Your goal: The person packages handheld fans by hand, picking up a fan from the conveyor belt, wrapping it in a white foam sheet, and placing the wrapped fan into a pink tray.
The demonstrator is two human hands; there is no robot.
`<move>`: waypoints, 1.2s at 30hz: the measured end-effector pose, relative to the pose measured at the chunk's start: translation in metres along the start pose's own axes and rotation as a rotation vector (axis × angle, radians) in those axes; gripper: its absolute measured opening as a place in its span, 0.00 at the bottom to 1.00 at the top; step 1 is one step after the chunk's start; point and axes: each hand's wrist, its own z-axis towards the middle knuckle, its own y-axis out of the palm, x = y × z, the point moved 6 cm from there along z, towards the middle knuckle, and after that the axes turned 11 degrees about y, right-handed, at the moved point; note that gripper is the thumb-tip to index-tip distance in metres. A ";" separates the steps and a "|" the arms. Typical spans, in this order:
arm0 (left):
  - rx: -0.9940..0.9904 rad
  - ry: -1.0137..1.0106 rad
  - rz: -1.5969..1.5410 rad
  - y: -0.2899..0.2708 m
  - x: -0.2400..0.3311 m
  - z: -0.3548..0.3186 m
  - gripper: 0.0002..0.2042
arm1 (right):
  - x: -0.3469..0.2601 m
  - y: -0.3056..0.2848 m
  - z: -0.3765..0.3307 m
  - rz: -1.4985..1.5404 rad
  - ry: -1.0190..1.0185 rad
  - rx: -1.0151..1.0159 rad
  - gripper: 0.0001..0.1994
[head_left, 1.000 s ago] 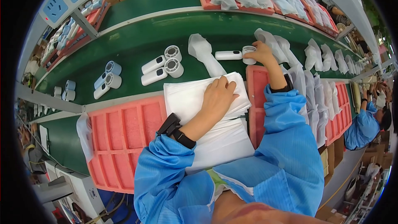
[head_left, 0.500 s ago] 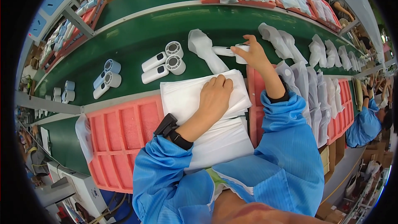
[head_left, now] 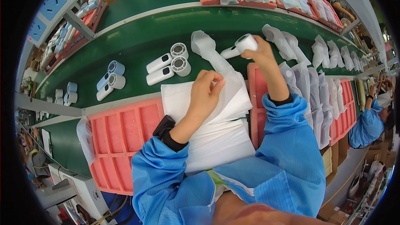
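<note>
A white handheld fan (head_left: 246, 44) is in my right hand (head_left: 264, 54), gripped at its round head, its handle pointing left above the green belt. Over the stack of thin white bags (head_left: 177, 100), my left hand (head_left: 205, 93) is closed, thumb against fingers, on the edge of a translucent white bag (head_left: 229, 88). That bag's sheet slants up to the right from my fingers. Just beyond the stack lies a fan wrapped in a whitish bag (head_left: 204, 43). To the left, a pair of bare white fans (head_left: 160, 76) rests on the belt.
A pink divided tray (head_left: 121, 141) lies left of the stack, another pink tray (head_left: 257, 89) right of it. Bagged fans (head_left: 314, 96) fill part of the right side. More fans (head_left: 110, 79) sit along the green belt (head_left: 141, 29). A co-worker in blue (head_left: 366, 125) is at far right.
My left hand has gone from lying flat on the stack to pinching a raised bag edge. My right hand has lifted and tilted the fan.
</note>
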 end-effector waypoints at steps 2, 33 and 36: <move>0.024 -0.033 -0.062 -0.010 0.000 0.002 0.04 | -0.013 -0.017 -0.007 0.270 0.022 -0.065 0.32; 0.220 0.010 0.098 -0.068 0.034 0.020 0.06 | -0.109 0.013 -0.123 -0.062 -0.781 -0.197 0.29; 0.336 0.035 -0.191 -0.067 0.037 0.020 0.05 | -0.103 0.032 -0.125 -0.084 -0.775 -0.209 0.33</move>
